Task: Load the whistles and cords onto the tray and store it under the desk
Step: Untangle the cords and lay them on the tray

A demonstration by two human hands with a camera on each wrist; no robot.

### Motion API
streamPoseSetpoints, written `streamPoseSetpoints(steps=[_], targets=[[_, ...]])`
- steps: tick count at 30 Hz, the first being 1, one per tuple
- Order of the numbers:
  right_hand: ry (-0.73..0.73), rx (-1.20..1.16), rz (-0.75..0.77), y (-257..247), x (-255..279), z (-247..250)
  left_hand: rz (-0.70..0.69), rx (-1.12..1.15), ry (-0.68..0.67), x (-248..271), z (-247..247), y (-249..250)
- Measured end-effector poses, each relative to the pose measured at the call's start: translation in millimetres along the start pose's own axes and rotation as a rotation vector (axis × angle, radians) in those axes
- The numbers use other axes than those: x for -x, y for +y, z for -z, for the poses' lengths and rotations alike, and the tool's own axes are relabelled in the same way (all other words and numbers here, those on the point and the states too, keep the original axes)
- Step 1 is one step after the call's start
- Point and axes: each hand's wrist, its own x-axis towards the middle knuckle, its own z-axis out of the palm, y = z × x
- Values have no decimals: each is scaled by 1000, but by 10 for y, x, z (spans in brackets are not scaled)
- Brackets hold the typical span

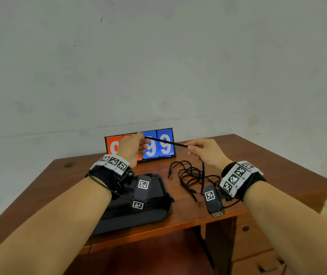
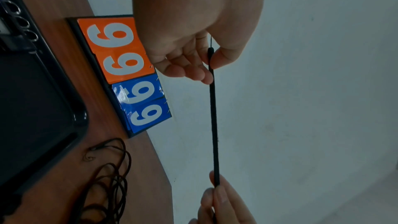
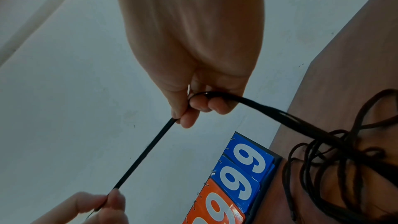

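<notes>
A black cord (image 1: 166,142) is stretched taut in the air between my two hands, above the back of the desk. My left hand (image 1: 137,145) pinches one end between thumb and fingers (image 2: 212,60). My right hand (image 1: 200,149) pinches the cord (image 3: 146,152) further along, and the rest runs through the fist and down to a tangled pile of black cords (image 1: 190,175) on the desk. A black tray (image 1: 158,195) lies under my left wrist at the desk's front. No whistle is visible.
A flip scoreboard (image 1: 158,145) with orange and blue 9 cards stands at the desk's back edge against the wall. The wooden desk (image 1: 267,165) has a drawer unit (image 1: 252,241) at the right, with an open space beneath the tray side.
</notes>
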Motion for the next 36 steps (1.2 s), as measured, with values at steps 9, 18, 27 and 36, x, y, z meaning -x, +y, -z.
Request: streamPoseSetpoints(steps=[9, 18, 27, 36], targets=[[45, 28, -19, -78, 93, 28, -24, 28, 90, 40, 459, 147], [-9, 160, -42, -198, 246, -35, -47, -8, 177, 63, 1150, 204], [-47, 225, -73, -249, 369, -241, -52, -159, 261, 217, 1935, 230], [-99, 271, -125, -275, 502, -505, -150, -505, 242, 591, 2543, 187]])
